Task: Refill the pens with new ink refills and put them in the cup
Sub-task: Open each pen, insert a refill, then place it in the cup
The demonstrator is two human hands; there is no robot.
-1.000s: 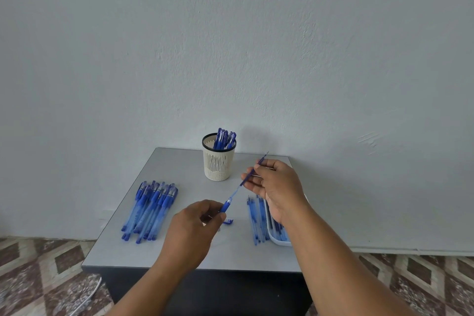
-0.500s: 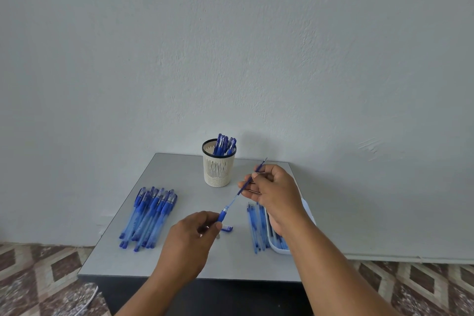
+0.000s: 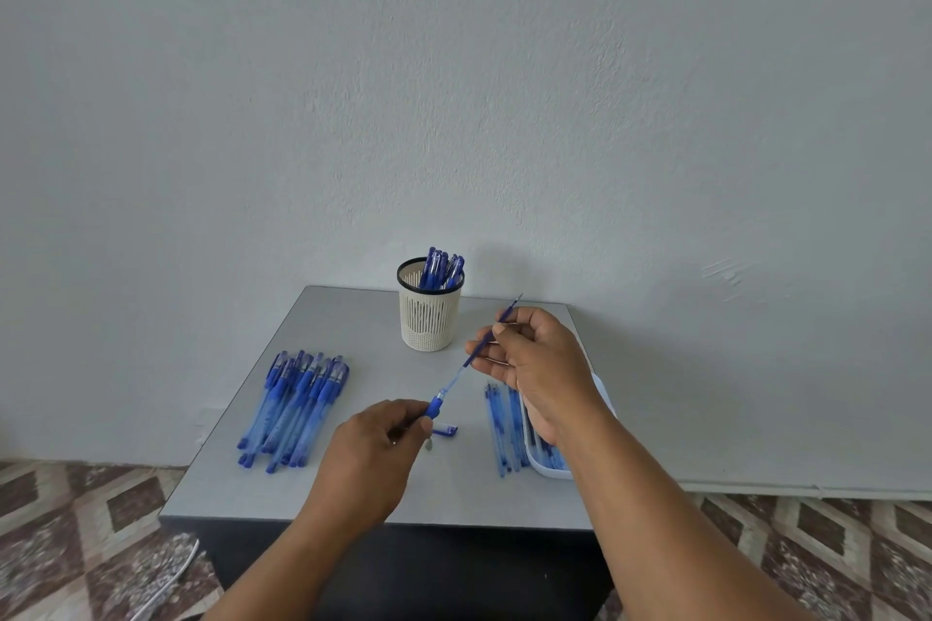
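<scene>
My left hand [image 3: 370, 456] pinches the blue grip end of a pen barrel [image 3: 434, 406] above the table's middle. My right hand [image 3: 542, 368] pinches a thin blue ink refill [image 3: 476, 354] that runs down into that barrel, its far tip sticking out past my fingers. A cream slotted cup [image 3: 428, 313] with several blue pens stands at the back of the grey table [image 3: 353, 484]. A small blue pen cap [image 3: 448, 431] lies on the table just below the barrel.
A pile of several blue pens [image 3: 297, 406] lies on the table's left. Several loose refills [image 3: 502, 424] lie right of centre beside a white tray [image 3: 542, 464], mostly hidden under my right wrist. A white cable [image 3: 169, 585] trails on the patterned floor.
The camera view shifted slightly, and both hands kept their grip, staying close together with the refill still in the barrel.
</scene>
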